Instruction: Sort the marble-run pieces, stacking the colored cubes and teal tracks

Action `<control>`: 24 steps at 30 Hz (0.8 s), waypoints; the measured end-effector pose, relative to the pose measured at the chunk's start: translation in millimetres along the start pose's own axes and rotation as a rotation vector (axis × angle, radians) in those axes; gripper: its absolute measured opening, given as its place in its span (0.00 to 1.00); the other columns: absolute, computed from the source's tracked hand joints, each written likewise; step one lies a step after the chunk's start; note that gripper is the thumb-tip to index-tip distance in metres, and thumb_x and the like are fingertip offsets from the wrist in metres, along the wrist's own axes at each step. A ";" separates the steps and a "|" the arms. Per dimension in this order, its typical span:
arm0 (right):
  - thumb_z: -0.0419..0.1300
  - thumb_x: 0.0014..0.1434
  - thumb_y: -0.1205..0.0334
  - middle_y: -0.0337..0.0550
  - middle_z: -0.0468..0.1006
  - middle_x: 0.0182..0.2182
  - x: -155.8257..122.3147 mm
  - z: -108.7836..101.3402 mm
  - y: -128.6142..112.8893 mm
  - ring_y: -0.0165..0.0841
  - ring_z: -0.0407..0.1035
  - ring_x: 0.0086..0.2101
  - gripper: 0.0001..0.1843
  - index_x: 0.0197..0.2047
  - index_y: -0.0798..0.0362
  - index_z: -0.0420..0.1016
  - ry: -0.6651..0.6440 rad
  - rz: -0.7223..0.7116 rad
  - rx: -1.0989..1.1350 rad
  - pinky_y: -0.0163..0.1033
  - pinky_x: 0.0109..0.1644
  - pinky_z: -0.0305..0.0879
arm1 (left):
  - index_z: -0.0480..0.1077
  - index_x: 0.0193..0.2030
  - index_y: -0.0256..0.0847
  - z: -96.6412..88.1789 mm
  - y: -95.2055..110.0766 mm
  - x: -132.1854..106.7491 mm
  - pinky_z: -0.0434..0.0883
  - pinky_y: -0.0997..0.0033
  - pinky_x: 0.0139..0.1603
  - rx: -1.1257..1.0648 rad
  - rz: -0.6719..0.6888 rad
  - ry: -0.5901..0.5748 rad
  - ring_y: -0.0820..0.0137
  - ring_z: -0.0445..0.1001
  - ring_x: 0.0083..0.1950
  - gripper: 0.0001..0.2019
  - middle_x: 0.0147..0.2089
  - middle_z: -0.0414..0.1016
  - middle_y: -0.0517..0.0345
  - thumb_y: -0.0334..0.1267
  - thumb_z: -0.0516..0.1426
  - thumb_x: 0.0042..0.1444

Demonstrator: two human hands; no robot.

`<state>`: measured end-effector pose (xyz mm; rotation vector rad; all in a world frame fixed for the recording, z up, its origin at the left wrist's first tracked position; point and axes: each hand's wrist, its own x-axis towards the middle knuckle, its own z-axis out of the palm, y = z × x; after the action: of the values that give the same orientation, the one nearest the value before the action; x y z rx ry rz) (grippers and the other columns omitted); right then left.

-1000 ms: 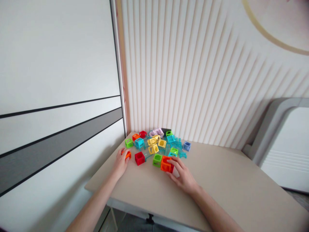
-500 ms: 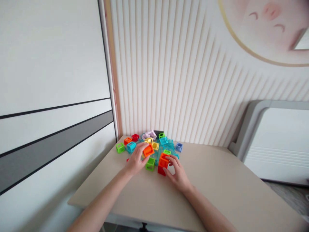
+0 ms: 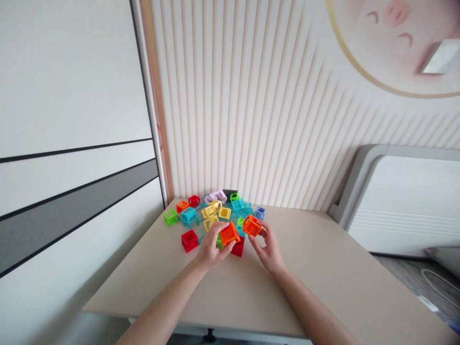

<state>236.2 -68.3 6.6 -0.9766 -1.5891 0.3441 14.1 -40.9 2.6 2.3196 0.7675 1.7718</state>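
We take the red cube [image 3: 189, 240] at the front left of the pile as landmark. Two orange cubes are in hand, both to its right: the left orange cube [image 3: 230, 234] nearer, the right orange cube [image 3: 252, 225] farther. They sit just beside each other, a narrow gap between.

Orientation: we read each as roughly equal-sided, so no clear long axis. Both are tilted, edges slanting; each turns an open, framed face roughly toward us.

Left hand [image 3: 211, 250], right of the landmark: partly open, thumb and fingers spread about the left orange cube and gripping it. Right hand [image 3: 268, 248], farther right: partly open, right orange cube pinched between thumb and fingers.

Also right of the landmark, we note a second red cube [image 3: 238, 247], partly covered by the left orange cube; we cannot tell whether they touch. A turquoise cube [image 3: 189, 216] lies behind the landmark, yellow cubes [image 3: 224, 213] behind and rightward, a lavender cloth-like piece [image 3: 216, 196] farther behind.
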 end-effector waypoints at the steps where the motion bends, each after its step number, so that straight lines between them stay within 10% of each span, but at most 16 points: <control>1: 0.61 0.64 0.56 0.52 0.72 0.55 -1.5 1.3 0.7 0.41 0.74 0.46 0.22 0.58 0.47 0.61 -0.005 -0.002 0.022 0.50 0.52 0.73 | 0.62 0.61 0.43 2.2 3.2 -0.3 0.74 0.56 0.57 -0.057 -0.088 -0.001 0.59 0.75 0.55 0.24 0.54 0.72 0.46 0.37 0.61 0.58; 7: 0.64 0.61 0.54 0.50 0.73 0.51 -7.3 7.2 5.6 0.43 0.70 0.51 0.21 0.54 0.47 0.64 0.016 -0.032 0.039 0.53 0.56 0.69 | 0.61 0.60 0.43 11.7 17.7 -0.4 0.74 0.57 0.57 -0.410 -0.450 -0.069 0.59 0.74 0.58 0.24 0.59 0.70 0.46 0.42 0.60 0.59; 24: 0.63 0.60 0.48 0.47 0.74 0.45 -6.4 8.7 -4.5 0.41 0.71 0.44 0.21 0.52 0.47 0.65 -0.033 -0.049 0.090 0.47 0.50 0.72 | 0.58 0.65 0.42 12.0 16.3 -3.0 0.70 0.52 0.62 -0.505 -0.468 -0.251 0.55 0.68 0.64 0.30 0.64 0.66 0.43 0.45 0.61 0.59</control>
<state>226.2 -73.2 3.0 -0.8656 -1.6113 0.3956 29.9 -53.9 2.8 1.7987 0.6546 1.2614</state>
